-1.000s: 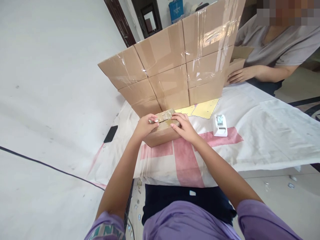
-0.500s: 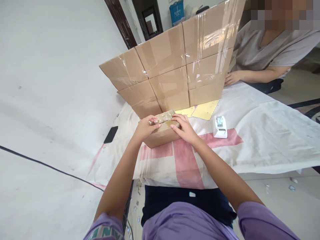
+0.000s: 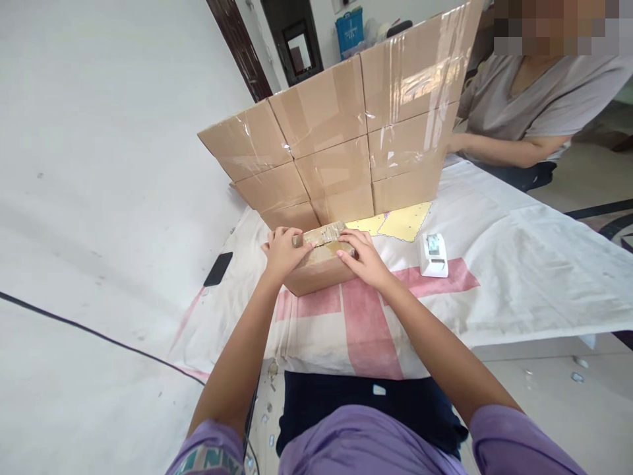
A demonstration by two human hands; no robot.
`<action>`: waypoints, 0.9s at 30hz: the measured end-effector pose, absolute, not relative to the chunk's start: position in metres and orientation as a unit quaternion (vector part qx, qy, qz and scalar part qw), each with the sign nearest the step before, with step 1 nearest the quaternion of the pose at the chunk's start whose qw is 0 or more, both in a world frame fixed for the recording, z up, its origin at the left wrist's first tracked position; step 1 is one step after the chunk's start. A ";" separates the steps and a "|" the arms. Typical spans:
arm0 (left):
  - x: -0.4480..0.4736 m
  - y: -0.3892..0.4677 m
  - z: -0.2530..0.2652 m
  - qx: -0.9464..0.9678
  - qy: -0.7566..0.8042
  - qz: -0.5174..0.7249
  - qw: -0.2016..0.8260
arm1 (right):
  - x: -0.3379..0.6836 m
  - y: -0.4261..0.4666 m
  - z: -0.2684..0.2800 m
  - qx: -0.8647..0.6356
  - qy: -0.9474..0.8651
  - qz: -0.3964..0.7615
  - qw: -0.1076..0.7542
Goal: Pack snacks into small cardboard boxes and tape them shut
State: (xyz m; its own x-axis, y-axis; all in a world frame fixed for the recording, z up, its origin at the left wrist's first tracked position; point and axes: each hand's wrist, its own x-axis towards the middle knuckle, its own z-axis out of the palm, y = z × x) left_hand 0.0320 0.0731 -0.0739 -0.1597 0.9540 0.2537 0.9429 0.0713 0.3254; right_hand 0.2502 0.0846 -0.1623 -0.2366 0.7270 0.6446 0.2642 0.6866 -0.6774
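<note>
Since the earlier frame, the left hand [image 3: 284, 251] has opened outward: its fingers, bunched close to the thumb before, now spread over the left end of the cardboard box [image 3: 324, 276], with the thumb lying near the top edge. The right hand [image 3: 364, 256] has barely changed, fingertips by the right end of the tape-covered strip [image 3: 324, 233] and thumb on the box's top. Off to the right, the co-worker's arm [image 3: 509, 150] now ends out of sight behind the tall cardboard wall [image 3: 329, 175].

The box sits on the cloth [image 3: 524, 264] between both hands, in front of the wall, with yellow paper [image 3: 409, 221] and a white gadget [image 3: 434, 256] to its right.

Steadying the box while feeling along its taped top seems to be the step in hand. Both hands are in contact, neither let go; how firmly they press, or whether they pinch the strip, I cannot tell. A next move would call for the right thumb as an anchor and light left fingertips along the strip's edge
</note>
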 end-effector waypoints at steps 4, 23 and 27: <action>0.032 0.078 -0.076 0.630 0.758 0.163 0.037 | 0.252 0.086 -0.162 -0.325 -0.757 0.217 0.524; 0.021 0.087 -0.081 0.649 0.748 0.110 0.084 | 0.251 0.082 -0.164 -0.340 -0.750 0.217 0.525; 0.006 0.088 -0.084 0.679 0.716 0.084 0.138 | 0.252 0.083 -0.171 -0.330 -0.742 0.241 0.531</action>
State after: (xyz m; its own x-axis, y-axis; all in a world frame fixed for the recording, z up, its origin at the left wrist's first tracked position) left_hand 0.0058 0.0881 -0.0843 -0.0404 0.9957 -0.0838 0.9494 0.0645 0.3075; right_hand 0.2515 0.0827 -0.1707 -0.2188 0.7457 0.6293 0.2331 0.6662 -0.7084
